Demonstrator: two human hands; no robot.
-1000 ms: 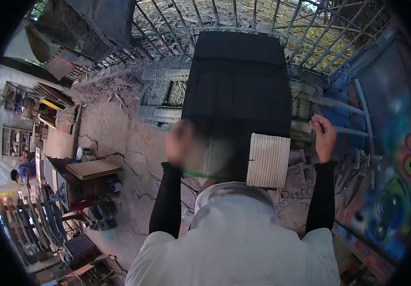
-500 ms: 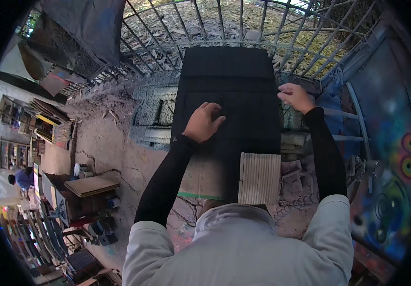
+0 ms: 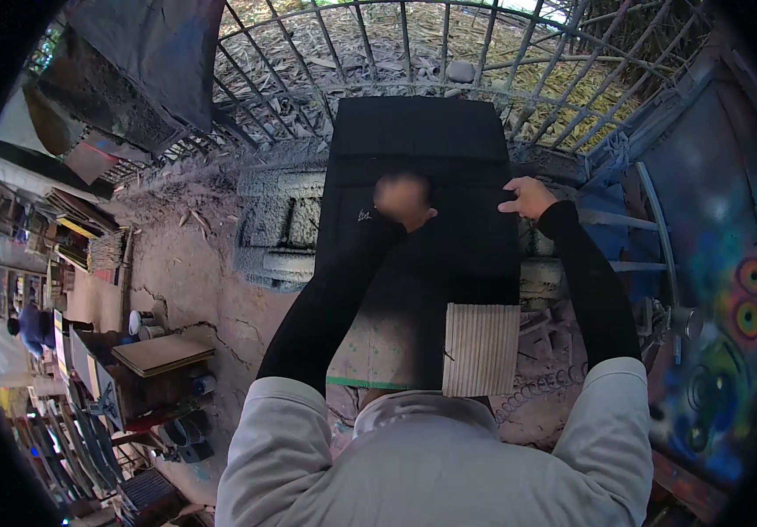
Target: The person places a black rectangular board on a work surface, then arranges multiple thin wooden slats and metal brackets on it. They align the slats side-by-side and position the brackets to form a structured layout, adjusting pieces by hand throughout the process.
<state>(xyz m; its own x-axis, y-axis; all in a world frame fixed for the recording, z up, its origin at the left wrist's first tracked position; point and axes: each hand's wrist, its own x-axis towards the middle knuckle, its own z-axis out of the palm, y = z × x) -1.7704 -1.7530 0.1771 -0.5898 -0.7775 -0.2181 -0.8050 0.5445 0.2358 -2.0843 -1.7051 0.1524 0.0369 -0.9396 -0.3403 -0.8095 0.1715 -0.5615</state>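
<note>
A long black sheet or panel (image 3: 475, 237) with faint crosswise ridges or creases lies in front of me; I cannot tell its material. My left hand (image 3: 403, 200), smeared by motion, is over its middle, and its fingers cannot be made out. A small pale mark (image 3: 364, 215) shows on the black surface beside my left wrist. At the panel's right edge is my right hand (image 3: 529, 198), with thumb and forefinger apart over the edge. Nothing can be made out between them. A ribbed beige piece (image 3: 481, 351), like corrugated cardboard, lies at the panel's near right corner.
Under the near end is a pale, green-edged board (image 3: 370, 356). A grey moulded panel (image 3: 277, 224) lies to the left on cracked ground. Beyond stands a barred metal fence (image 3: 405, 44). A paint-splashed panel (image 3: 712, 263) rises at right. A person (image 3: 36, 329) is far left, beyond stacked boards (image 3: 163, 350).
My left hand has moved right and slightly nearer the panel's middle, and is now blurred. My right hand has come slightly nearer, and its thumb and forefinger have spread.
</note>
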